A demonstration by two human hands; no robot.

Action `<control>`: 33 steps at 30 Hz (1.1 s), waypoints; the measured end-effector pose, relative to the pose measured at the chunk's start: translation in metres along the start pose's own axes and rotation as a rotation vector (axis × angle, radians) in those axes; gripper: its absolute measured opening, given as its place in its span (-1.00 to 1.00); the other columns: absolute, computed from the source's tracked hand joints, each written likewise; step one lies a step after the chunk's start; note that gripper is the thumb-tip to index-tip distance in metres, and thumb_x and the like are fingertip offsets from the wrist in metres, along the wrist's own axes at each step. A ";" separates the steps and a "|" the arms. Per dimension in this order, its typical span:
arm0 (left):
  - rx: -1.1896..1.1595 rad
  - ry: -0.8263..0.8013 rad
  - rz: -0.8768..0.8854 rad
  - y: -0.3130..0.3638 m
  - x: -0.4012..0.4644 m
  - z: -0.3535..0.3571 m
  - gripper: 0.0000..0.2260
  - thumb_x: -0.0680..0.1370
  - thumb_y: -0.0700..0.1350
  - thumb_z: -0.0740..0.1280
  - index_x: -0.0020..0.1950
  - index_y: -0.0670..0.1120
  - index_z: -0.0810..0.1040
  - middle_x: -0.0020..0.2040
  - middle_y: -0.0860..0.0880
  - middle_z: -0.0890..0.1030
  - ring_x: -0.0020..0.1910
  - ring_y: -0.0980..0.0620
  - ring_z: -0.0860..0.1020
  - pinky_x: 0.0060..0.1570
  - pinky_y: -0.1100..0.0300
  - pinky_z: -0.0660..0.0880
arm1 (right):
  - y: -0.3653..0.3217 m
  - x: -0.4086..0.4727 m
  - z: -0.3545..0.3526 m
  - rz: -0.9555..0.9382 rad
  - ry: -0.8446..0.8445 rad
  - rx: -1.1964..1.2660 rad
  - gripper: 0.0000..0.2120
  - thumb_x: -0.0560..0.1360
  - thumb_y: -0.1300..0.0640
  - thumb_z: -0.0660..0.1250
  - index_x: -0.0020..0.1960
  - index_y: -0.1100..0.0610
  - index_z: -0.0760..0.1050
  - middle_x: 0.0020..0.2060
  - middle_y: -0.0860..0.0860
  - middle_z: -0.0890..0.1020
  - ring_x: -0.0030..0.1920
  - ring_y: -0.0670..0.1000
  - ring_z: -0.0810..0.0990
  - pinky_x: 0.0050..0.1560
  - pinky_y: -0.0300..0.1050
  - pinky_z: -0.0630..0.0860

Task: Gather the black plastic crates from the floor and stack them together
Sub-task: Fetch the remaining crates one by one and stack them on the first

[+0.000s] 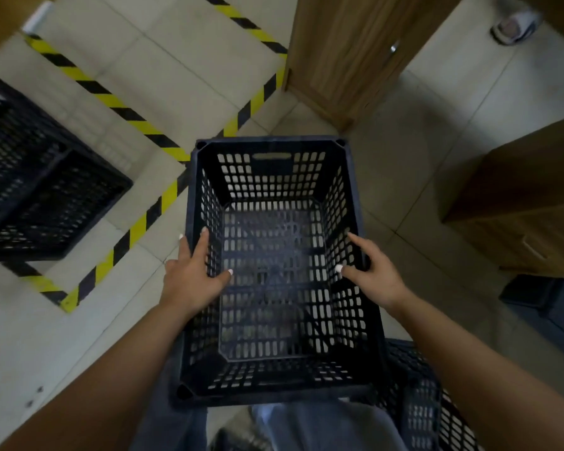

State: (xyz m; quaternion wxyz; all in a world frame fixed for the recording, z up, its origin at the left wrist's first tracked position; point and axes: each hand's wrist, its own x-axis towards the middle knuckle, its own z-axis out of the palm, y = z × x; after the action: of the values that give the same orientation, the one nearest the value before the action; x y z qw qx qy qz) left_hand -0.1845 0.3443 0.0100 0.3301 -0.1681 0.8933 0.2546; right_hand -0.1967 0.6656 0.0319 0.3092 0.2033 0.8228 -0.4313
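Note:
A black perforated plastic crate (274, 177) is held upright in front of me, above the floor, its open top facing the camera. My left hand (192, 271) grips its left rim, thumb inside and fingers outside. My right hand (372, 271) grips the right rim the same way. A second black crate (46, 177) stands on the floor at the left. Part of a third black crate (420, 402) shows at the lower right, behind the held one.
Yellow-and-black hazard tape (118, 105) marks the tiled floor. A wooden cabinet (355, 60) stands ahead, another wooden unit (528, 196) at the right. A dark box (541, 297) sits on the floor by it. My jeans-clad legs (306, 428) are below the crate.

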 end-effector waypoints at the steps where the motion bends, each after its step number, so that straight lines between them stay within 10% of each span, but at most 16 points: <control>1: -0.008 0.001 -0.010 -0.004 -0.012 -0.011 -0.20 0.49 0.25 0.30 0.56 0.23 -0.15 0.59 -0.13 -0.10 0.44 -0.37 0.18 0.39 -0.13 0.21 | -0.013 -0.011 0.000 -0.016 0.005 -0.017 -0.38 0.46 0.04 0.43 0.42 -0.24 0.27 0.52 -0.03 0.17 0.54 0.01 0.05 0.48 0.02 0.11; 8: -0.107 0.042 -0.088 -0.026 -0.083 -0.102 -0.29 0.51 0.25 0.26 0.55 0.25 -0.05 0.60 -0.07 -0.11 0.48 -0.35 0.09 0.39 -0.11 0.21 | -0.128 -0.066 0.006 -0.120 -0.024 -0.085 -0.40 0.24 -0.28 0.40 0.23 -0.51 0.30 0.44 -0.07 0.30 0.47 0.07 0.21 0.41 0.24 0.26; 17: -0.240 0.152 -0.136 -0.087 -0.110 -0.235 -0.30 0.48 0.32 0.24 0.54 0.28 0.01 0.60 -0.08 -0.09 0.46 -0.35 0.21 0.38 -0.15 0.28 | -0.308 -0.104 0.056 -0.377 -0.029 -0.122 -0.49 0.44 0.06 0.45 0.34 -0.16 0.39 0.21 -0.15 0.41 0.23 -0.15 0.35 0.22 -0.13 0.34; 33: -0.431 0.389 -0.276 -0.234 -0.086 -0.414 -0.28 0.49 0.30 0.23 0.55 0.24 -0.05 0.60 -0.07 -0.11 0.51 -0.33 0.11 0.43 -0.15 0.21 | -0.516 -0.059 0.230 -0.628 -0.130 -0.140 -0.56 0.44 0.09 0.45 0.25 -0.22 0.45 0.26 -0.06 0.47 0.32 0.00 0.42 0.36 0.11 0.39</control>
State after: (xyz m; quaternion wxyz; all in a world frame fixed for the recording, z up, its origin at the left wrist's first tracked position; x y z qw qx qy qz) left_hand -0.2210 -0.0694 0.2580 0.1415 -0.3992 0.8339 0.3539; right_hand -0.3878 0.1885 0.2731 0.2261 -0.1103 0.8514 -0.4602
